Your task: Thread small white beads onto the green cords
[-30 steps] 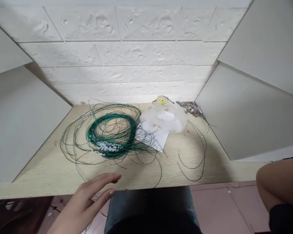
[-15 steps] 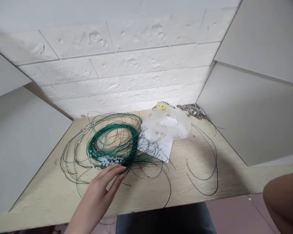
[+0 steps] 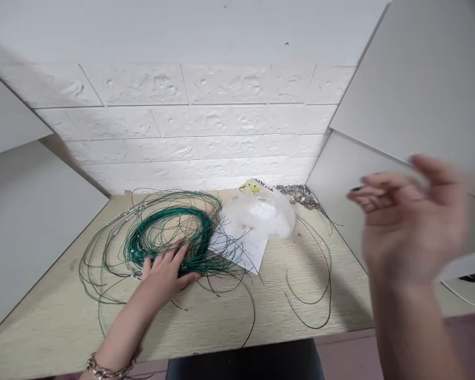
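A large coil of green wire [image 3: 170, 214] lies on the left half of the wooden table, with many loose ends fanning out to its right. My left hand [image 3: 164, 269] rests with spread fingers on the coil's near side, over the part with small pale beads. Raised above the table at the right, my right hand [image 3: 414, 221] is blurred by motion, its fingers partly curled and apart; nothing shows in it. A clear plastic bag [image 3: 261, 211] with white contents sits at the back middle, partly on a sheet of white paper [image 3: 257, 252].
Two dark wires [image 3: 330, 279] curve over the table [image 3: 214, 327] at right. A heap of small glittering bits [image 3: 303, 196] lies in the back right corner. White panels [image 3: 31, 227] stand at both sides, before a white brick-pattern wall [image 3: 206, 121]. A white cable is at far right.
My left hand has moved onto the coil and spread its fingers, covering beads seen earlier. My right hand has come up into view at the right. The camera view has shifted.
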Tool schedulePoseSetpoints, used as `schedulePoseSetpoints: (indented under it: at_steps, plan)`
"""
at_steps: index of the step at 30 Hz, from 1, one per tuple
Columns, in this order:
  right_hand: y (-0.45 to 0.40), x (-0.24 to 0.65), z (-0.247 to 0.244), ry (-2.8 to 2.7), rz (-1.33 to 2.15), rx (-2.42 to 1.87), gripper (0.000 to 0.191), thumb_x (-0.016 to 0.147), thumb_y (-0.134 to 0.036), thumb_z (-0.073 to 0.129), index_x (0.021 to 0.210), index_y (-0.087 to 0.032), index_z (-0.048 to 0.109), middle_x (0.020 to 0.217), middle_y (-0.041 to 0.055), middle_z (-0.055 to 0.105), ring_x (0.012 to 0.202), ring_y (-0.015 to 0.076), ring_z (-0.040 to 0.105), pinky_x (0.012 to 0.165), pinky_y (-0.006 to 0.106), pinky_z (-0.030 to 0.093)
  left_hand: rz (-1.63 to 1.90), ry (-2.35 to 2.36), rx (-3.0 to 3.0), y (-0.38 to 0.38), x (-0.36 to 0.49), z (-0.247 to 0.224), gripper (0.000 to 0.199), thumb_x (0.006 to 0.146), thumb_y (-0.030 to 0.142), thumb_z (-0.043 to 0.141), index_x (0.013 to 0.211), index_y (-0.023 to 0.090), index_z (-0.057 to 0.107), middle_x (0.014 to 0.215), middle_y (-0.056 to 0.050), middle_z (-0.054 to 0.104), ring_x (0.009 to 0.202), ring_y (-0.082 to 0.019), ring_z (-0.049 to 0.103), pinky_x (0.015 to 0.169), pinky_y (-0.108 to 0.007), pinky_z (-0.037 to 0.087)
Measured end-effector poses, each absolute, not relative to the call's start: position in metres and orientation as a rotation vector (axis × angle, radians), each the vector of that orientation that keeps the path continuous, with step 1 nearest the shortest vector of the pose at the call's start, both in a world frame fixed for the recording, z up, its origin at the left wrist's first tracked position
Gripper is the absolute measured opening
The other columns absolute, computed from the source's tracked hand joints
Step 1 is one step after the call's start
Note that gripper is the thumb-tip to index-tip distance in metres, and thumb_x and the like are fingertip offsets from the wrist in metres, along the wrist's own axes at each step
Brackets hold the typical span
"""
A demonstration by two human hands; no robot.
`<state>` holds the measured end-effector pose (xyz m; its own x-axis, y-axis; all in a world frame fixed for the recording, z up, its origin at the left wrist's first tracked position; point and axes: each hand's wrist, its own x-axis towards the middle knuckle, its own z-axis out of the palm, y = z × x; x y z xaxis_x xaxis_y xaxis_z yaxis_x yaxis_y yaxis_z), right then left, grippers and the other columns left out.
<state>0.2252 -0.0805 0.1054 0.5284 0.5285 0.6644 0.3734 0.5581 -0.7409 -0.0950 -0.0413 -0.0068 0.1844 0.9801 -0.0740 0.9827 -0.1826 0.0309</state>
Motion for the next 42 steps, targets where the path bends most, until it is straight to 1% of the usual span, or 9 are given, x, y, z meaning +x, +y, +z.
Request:
schedulePoseSetpoints:
  at_steps: [5, 10, 14, 17, 21, 25, 30, 37, 42]
  plan:
    - [-0.064, 0.187, 0.081, -1.337, 0.436, -1.007, 0.021, 0.079, -0.023, 0.049, 0.099, -0.029, 0.054, 0.084, 0.0012, 0.06, 0.078, 0.014, 0.057, 0.071, 0.034, 0.047, -0.02, 1.929, 2.348, -0.051, -0.111, 0.007, 0.068, 0.071, 0.054, 0.048, 0.129, 0.019, 0.04, 0.131, -0.013, 0.043, 0.121, -0.033, 0.035, 0.098, -0.053, 0.023]
    - [-0.053, 0.142, 0.065, -1.915, 0.572, -1.071, 0.017, 0.083, -0.022, 0.043, 0.088, -0.021, 0.059, 0.084, 0.0018, 0.06, 0.076, 0.0115, 0.055, 0.067, 0.027, 0.045, 0.201, 1.749, 2.337, -0.054, -0.142, 0.033, 0.044, 0.081, 0.048, 0.034, 0.108, 0.024, 0.058, 0.113, -0.007, 0.058, 0.101, -0.024, 0.054, 0.088, -0.037, 0.041]
    - [-0.04, 0.102, 0.055, -2.421, 0.542, -0.977, 0.024, 0.083, -0.02, 0.039, 0.074, -0.017, 0.061, 0.08, 0.0024, 0.059, 0.072, 0.011, 0.053, 0.061, 0.023, 0.039, 0.217, 1.939, 2.478, -0.029, -0.17, 0.028, 0.047, 0.078, 0.04, 0.036, 0.113, 0.015, 0.055, 0.125, -0.014, 0.046, 0.112, -0.031, 0.044, 0.092, -0.045, 0.035]
    - [-0.032, 0.072, 0.049, -2.722, 0.423, -0.961, 0.027, 0.081, -0.016, 0.038, 0.064, -0.016, 0.059, 0.07, 0.0021, 0.058, 0.063, 0.0121, 0.051, 0.051, 0.024, 0.034, 0.094, 1.908, 2.476, -0.012, -0.177, 0.021, 0.038, 0.077, 0.04, 0.037, 0.09, 0.017, 0.064, 0.121, -0.01, 0.052, 0.111, -0.03, 0.046, 0.093, -0.042, 0.035]
    - [-0.028, 0.039, 0.036, -2.798, 0.308, -1.029, 0.025, 0.082, -0.017, 0.039, 0.066, -0.017, 0.059, 0.072, 0.0033, 0.061, 0.065, 0.0145, 0.053, 0.048, 0.023, 0.033, 0.216, 1.895, 2.418, -0.011, -0.167, 0.026, 0.036, 0.081, 0.042, 0.029, 0.086, 0.023, 0.06, 0.09, -0.002, 0.064, 0.088, -0.022, 0.058, 0.075, -0.033, 0.045]
    - [-0.02, 0.021, 0.016, -2.642, 0.258, -1.118, 0.03, 0.086, -0.03, 0.037, 0.075, -0.016, 0.061, 0.079, 0.0058, 0.062, 0.069, 0.0159, 0.054, 0.05, 0.024, 0.036, 0.217, 2.033, 2.291, -0.015, -0.158, 0.033, 0.035, 0.084, 0.04, 0.024, 0.088, 0.023, 0.054, 0.074, -0.002, 0.061, 0.068, -0.021, 0.059, 0.058, -0.031, 0.042]
    - [-0.006, 0.008, 0.007, -2.542, 0.349, -1.162, 0.028, 0.082, -0.036, 0.045, 0.08, -0.016, 0.065, 0.081, 0.0064, 0.064, 0.075, 0.0175, 0.055, 0.056, 0.026, 0.038, 0.306, 2.027, 2.155, -0.007, -0.164, 0.034, 0.03, 0.084, 0.039, 0.026, 0.088, 0.021, 0.05, 0.085, -0.005, 0.064, 0.078, -0.023, 0.059, 0.066, -0.033, 0.042]
    - [0.002, -0.003, 0.007, -2.581, 0.443, -1.098, 0.016, 0.078, -0.016, 0.046, 0.073, -0.013, 0.061, 0.087, 0.0094, 0.061, 0.076, 0.0175, 0.054, 0.057, 0.026, 0.037, 0.578, 1.979, 2.247, 0.0, -0.176, 0.032, 0.027, 0.08, 0.04, 0.033, 0.081, 0.02, 0.051, 0.118, -0.009, 0.053, 0.107, -0.027, 0.049, 0.084, -0.04, 0.04]
    - [0.012, 0.001, 0.008, -2.431, 0.736, -1.051, 0.013, 0.078, -0.013, 0.04, 0.082, -0.017, 0.052, 0.081, 0.0051, 0.058, 0.069, 0.0148, 0.05, 0.056, 0.024, 0.034, 0.651, 1.893, 2.161, 0.0, -0.186, 0.036, 0.028, 0.078, 0.044, 0.039, 0.081, 0.021, 0.056, 0.118, -0.003, 0.054, 0.109, -0.024, 0.048, 0.088, -0.036, 0.04]
